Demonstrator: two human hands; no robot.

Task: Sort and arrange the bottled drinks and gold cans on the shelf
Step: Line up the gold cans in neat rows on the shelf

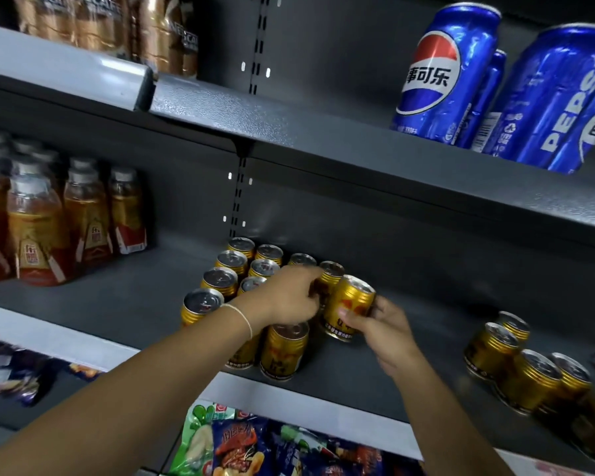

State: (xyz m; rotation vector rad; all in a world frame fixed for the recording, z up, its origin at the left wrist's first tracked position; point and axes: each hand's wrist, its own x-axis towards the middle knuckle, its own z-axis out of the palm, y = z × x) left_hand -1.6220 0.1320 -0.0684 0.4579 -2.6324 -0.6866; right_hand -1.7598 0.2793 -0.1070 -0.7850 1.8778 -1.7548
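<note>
Bottled drinks (pixel 49 228) with amber liquid, pale caps and red-and-gold labels too blurred to read stand packed at the left end of the grey shelf (pixel 124 297), back from its front edge. To their right a bare stretch of shelf runs up to the gold cans (pixel 225 273), upright in short rows from the back wall towards the front edge, silver tops up. The left hand (pixel 285 298), a string bracelet (pixel 244 319) on its wrist, reaches over this block, and its fingers curl round the rear can (pixel 331 273) at the block's right side. Just beside it the right hand (pixel 383 326) pinches the tilted can (pixel 349 305) between thumb and fingers, its top leaning right; the small print round its base is not legible. Right of that hand the shelf lies open as far as a second group of gold cans (pixel 526 372) at the right end, near the front edge. On the upper shelf (pixel 289 132), brown bottles (pixel 100 22) marked NESCAFE stand at the left and blue Pepsi cans (pixel 447 63), reading PEPSI and 可乐, at the right, with bare room between. Snack bags (pixel 237 441) lie below the front edge.
</note>
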